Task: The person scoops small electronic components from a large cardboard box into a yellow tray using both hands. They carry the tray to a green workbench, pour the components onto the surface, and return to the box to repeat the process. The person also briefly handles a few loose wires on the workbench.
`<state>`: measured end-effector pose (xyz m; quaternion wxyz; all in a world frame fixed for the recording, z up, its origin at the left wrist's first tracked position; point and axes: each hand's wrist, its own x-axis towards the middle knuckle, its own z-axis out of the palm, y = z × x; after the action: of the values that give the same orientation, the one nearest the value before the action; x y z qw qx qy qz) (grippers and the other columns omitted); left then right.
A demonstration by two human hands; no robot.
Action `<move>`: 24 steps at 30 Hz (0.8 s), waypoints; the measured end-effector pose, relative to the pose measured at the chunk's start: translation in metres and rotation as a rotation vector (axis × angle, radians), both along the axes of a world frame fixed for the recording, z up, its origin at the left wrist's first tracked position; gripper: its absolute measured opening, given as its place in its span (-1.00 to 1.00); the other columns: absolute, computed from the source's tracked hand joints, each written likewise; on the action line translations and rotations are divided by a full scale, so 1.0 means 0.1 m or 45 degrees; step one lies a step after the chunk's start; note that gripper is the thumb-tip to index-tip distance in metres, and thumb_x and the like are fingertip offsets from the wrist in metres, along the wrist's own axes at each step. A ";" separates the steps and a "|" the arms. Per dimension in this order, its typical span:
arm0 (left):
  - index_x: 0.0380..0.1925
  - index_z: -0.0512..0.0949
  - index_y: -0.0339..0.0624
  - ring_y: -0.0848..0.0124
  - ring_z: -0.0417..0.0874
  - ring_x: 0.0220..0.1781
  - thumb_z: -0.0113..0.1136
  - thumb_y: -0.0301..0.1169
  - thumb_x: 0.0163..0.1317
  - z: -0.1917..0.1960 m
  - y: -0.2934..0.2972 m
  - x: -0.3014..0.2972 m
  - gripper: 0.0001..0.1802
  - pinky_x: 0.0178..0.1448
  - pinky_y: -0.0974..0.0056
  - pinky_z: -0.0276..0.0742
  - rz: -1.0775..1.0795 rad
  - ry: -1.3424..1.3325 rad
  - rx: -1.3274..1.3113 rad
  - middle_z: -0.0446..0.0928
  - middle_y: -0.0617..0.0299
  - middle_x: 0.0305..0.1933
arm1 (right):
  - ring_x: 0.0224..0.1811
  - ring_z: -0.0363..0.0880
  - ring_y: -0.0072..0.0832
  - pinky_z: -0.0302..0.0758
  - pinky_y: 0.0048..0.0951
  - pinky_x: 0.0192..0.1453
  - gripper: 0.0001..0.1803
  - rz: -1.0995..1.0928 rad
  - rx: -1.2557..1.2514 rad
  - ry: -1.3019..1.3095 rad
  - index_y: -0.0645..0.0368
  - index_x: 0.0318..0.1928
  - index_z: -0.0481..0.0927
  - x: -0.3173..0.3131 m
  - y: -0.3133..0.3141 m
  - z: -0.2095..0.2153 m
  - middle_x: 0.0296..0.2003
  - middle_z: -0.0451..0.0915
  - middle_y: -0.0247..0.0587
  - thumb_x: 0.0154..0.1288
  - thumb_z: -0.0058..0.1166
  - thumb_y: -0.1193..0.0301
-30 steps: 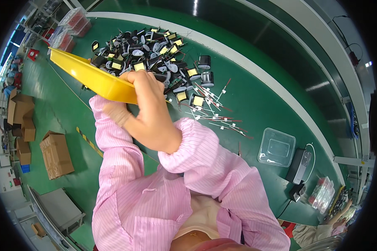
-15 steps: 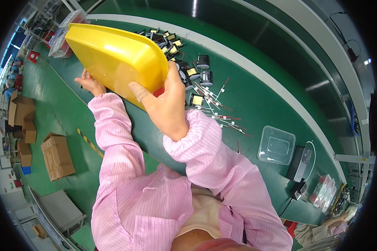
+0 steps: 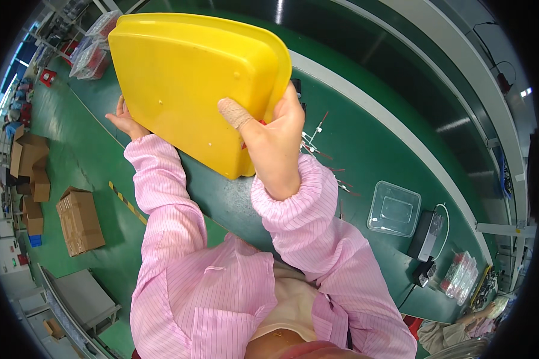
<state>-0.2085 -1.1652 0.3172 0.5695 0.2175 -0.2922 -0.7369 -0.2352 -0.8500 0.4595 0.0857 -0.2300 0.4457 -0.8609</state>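
Observation:
A yellow plastic tray (image 3: 185, 90) is raised over the bench, tilted so its underside faces me. My right hand (image 3: 272, 140) grips its right edge, the bandaged thumb on the underside and the fingers behind the rim. Beside the tray's lower left edge is my left hand (image 3: 129, 122), thumb and fingers apart; its contact with the tray is partly hidden. Past the right hand, red and white wire leads (image 3: 314, 134) lie on the bench. A black cylindrical part (image 3: 296, 88) peeks out behind the tray, which hides whatever else lies there.
On the green bench (image 3: 353, 137), a clear plastic box (image 3: 394, 208) stands right of my arm, near a black power unit (image 3: 425, 234) with a cable and some clear bags (image 3: 460, 277). Clear bins (image 3: 90, 60) sit far left. Cardboard boxes (image 3: 81, 221) stand on the floor.
The yellow tray has moved up and right, its underside turned more toward me. My right hand went with it, while my left hand hardly moved. The tray now covers most black parts.

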 end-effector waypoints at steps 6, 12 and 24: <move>-0.20 0.37 -0.28 0.14 0.48 -0.04 -0.65 0.20 0.25 -0.16 -0.17 0.02 -0.23 0.08 0.04 0.42 -0.095 0.008 0.008 0.47 0.01 -0.13 | -0.17 0.53 -0.48 0.47 -0.47 -0.06 -0.60 0.002 0.033 -0.046 0.31 -0.12 0.32 0.02 0.19 0.15 -0.21 0.51 -0.16 0.00 0.14 0.68; -0.24 0.39 -0.31 0.18 0.50 -0.10 -0.63 0.12 0.30 -0.20 -0.23 -0.02 -0.27 0.01 0.11 0.46 -0.024 -0.047 -0.041 0.50 0.01 -0.20 | -0.29 0.55 -0.54 0.48 -0.61 -0.31 -0.63 -0.038 -0.104 -0.005 0.29 -0.11 0.35 -0.09 0.31 0.16 -0.23 0.54 -0.20 0.04 0.14 0.63; -0.21 0.43 -0.48 0.19 0.54 -0.13 -0.51 0.04 0.34 -0.04 -0.04 -0.11 -0.28 0.04 0.22 0.40 0.164 -0.410 -0.238 0.53 -0.10 -0.20 | -0.12 0.51 -0.47 0.42 -0.47 0.00 -0.59 -0.066 -0.223 -0.058 0.25 -0.03 0.34 -0.23 0.55 0.24 -0.16 0.52 -0.20 0.08 0.11 0.62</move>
<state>-0.2196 -1.1692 0.3134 0.5790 0.2970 -0.4321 -0.6244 -0.2577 -0.7952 0.4833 0.0530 -0.2052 0.3724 -0.9035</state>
